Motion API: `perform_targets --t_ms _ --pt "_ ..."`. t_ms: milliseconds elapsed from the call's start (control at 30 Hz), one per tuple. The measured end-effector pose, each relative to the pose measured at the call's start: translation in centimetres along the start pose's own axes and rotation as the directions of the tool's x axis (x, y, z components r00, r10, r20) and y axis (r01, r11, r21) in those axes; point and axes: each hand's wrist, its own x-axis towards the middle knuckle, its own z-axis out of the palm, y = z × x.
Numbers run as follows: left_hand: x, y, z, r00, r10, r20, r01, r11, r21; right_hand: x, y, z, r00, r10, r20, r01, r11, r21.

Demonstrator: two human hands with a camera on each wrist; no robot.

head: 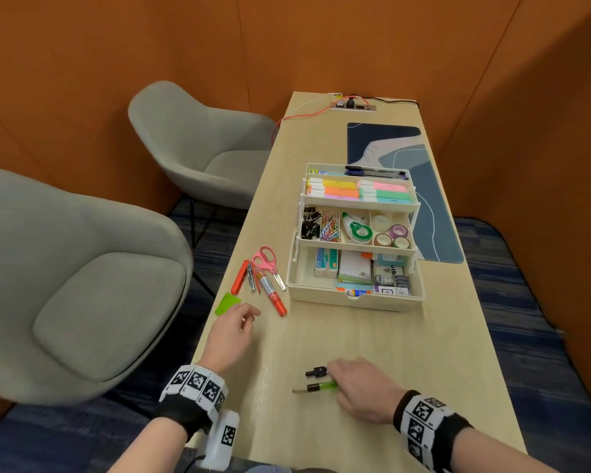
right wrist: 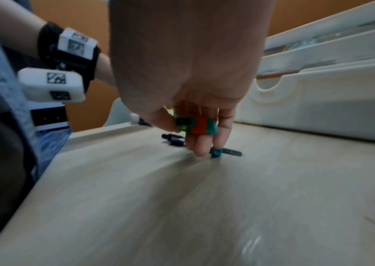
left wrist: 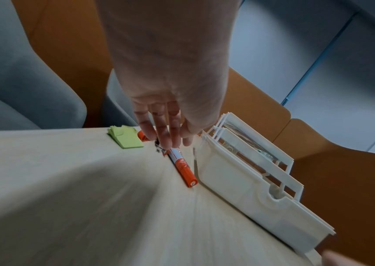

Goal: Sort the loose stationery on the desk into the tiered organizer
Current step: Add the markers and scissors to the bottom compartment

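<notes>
The organizer (head: 355, 298) stands open on the desk (head: 372, 353), its three tiers stepped back. The top tier holds highlighters (head: 359, 191) with pens (head: 376, 171) behind them. The middle tier holds binder clips, paper clips and tape rolls. The bottom tier holds boxes and note pads.

Loose items lie left of the organizer: pink scissors (head: 268, 264), an orange stapler (head: 240, 277), an orange marker (head: 273, 295) and a green note pad (head: 227, 304) at the desk edge. The marker lies just beside the organizer's front corner (see the left wrist view).

The left hand (head: 231, 331) hangs over the desk near the green note pad, fingers (left wrist: 166, 136) loose and extended toward the marker, holding nothing.

The right hand (head: 362, 387) is down at the near part of the desk, fingers curled around a small bundle of pens; a green pen (head: 316, 387) protrudes from it to the left. In the right wrist view, green, red and teal barrel ends show between thumb and fingers. A small black item (head: 316, 372) lies on the desk just beside the fingers (contact cannot be determined).
</notes>
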Motion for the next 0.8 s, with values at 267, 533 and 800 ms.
perform_targets --t_ms 267,533,800 --pt "-0.1 -1.2 -1.1 0.995 -0.085 -0.051 0.086 0.996 0.003 1.4 1.7 -0.7 0.979 0.205 -0.002 -0.203 0.968 0.145" --pt "2.1 -0.6 -1.1 0.974 -0.169 -0.151 0.166 0.986 -0.035 1.7 3.3 -0.3 0.957 0.263 0.120 -0.280 0.945 0.167" --pt "2.6 -1.7 -1.6 0.948 -0.238 -0.213 0.237 0.971 -0.026 1.3 3.5 -3.9 0.918 0.388 0.083 -0.317 0.592 0.741"
